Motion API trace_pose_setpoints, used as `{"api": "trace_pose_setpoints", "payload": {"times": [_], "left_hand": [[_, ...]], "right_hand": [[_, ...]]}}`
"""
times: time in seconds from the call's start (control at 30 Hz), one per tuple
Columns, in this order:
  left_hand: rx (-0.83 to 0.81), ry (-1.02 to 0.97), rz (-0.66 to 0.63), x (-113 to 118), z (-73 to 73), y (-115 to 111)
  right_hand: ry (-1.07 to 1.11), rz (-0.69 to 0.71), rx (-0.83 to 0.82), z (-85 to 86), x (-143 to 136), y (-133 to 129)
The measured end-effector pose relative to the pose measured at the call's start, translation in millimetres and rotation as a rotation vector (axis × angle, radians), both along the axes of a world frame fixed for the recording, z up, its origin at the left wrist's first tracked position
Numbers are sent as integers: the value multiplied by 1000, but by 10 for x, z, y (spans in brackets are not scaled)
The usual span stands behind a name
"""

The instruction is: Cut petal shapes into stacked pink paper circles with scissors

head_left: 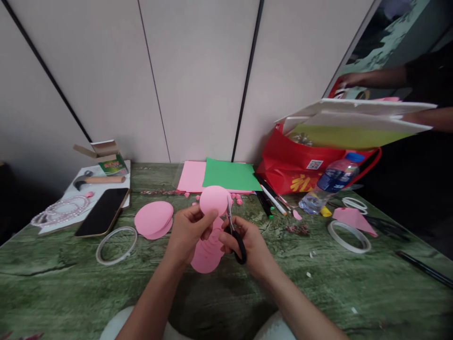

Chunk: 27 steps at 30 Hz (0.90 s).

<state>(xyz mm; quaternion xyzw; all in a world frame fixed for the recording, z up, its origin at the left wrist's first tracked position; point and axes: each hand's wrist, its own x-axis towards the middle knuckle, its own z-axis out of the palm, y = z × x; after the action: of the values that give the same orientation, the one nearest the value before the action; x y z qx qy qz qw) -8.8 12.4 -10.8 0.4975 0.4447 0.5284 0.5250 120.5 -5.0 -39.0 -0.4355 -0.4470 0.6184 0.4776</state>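
A person's two bare hands work over a green wood-patterned table (63,278), with a green sheet (230,174) lying near its back edge. Just on the near side of that green sheet, the left hand (193,224) pinches a pink paper circle (213,200) between thumb and fingers. Also nearer than the sheet, the right hand (249,238) curls around the black handles of a pair of scissors (240,246). Their blades point away from the person, by the circle's right edge; whether they touch it is unclear. More pink paper pieces (206,259) show below the hands, nearer than the sheet. Left of the green sheet and closer to the person is a stack of pink circles (154,219); farther left lies a dark phone (102,212). Right of the sheet stand a red bag (283,160) and a water bottle (331,184).
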Motion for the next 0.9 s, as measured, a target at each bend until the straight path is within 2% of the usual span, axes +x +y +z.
{"api": "trace_pose_setpoints", "payload": {"times": [0.3,0.53,0.9], "left_hand": [[-18,-124,-33,39,-10,0],[-17,-38,31,94,-85,24],[-31,-8,9,94,-141,83]], "right_hand": [[22,4,9,-59,-28,19],[5,20,9,-85,-29,46],[13,50,53,-82,60,128]]}}
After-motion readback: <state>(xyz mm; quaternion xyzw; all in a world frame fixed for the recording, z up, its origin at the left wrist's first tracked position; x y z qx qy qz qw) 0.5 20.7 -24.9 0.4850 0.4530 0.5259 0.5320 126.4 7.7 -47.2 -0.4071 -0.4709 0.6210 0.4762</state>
